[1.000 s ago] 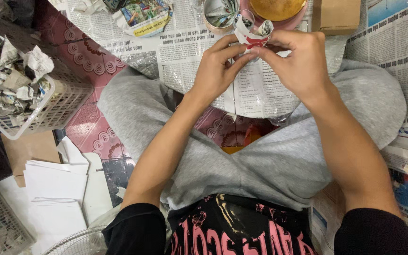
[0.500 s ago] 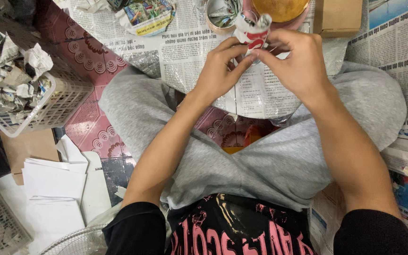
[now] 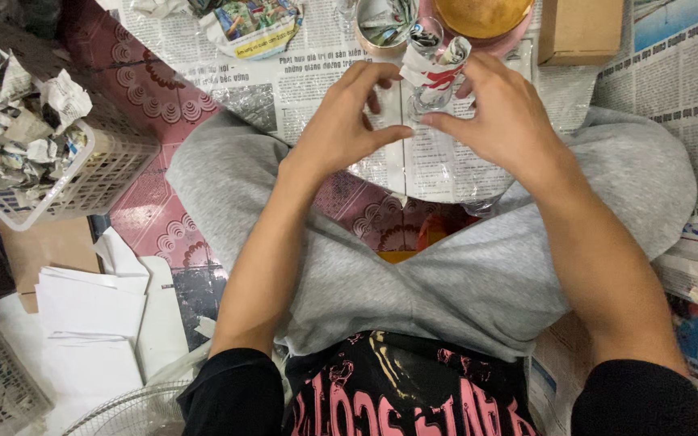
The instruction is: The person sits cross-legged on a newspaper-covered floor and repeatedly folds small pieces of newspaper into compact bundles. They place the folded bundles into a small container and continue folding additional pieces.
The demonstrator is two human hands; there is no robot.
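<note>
Lowered slightly since before, the rolled paper tube (image 3: 436, 69) is pinched by right hand (image 3: 504, 121) fingertips; left hand (image 3: 341, 125) half-open, touching. Light, crushable; grip mid-roll.

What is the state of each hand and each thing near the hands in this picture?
Left hand: open, fingers curved, beside the paper roll.
Right hand: fingers at the paper roll.
Paper roll: rolled up, upright.
Basket: full of crumpled paper.
Cardboard box: closed.
Newspaper: spread flat on the floor.
White sheets: stacked flat.
</note>
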